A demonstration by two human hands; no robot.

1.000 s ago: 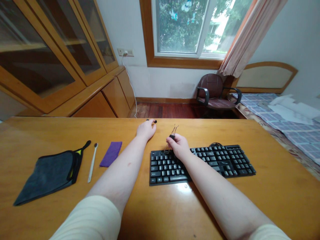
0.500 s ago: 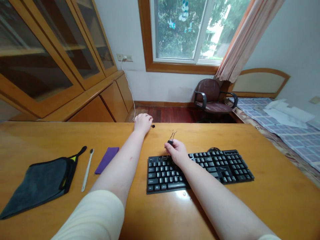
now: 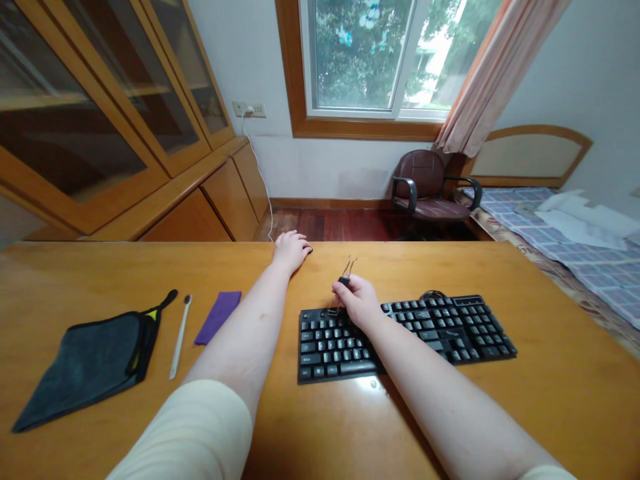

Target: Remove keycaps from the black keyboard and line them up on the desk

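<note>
My left hand (image 3: 291,249) lies palm down at the far edge of the wooden desk (image 3: 500,400), fingers stretched out. A tiny black piece (image 3: 310,251) shows right at its fingertips. My right hand (image 3: 358,301) is closed around a small wire tool with a black grip (image 3: 346,272), its thin prongs pointing up. This hand rests over the upper left rows of a black keyboard (image 3: 440,330) that lies in the middle of the desk.
A dark grey cloth pouch (image 3: 90,360), a thin white brush (image 3: 179,328) and a purple cloth (image 3: 218,308) lie on the desk's left. Beyond the desk stand a brown office chair (image 3: 425,183), a bed (image 3: 575,247) and glass-door cabinets (image 3: 100,113).
My left hand has shifted slightly, so its fingertips now reach the tiny black piece that lay just clear of them. My right hand keeps the wire tool over the keyboard.
</note>
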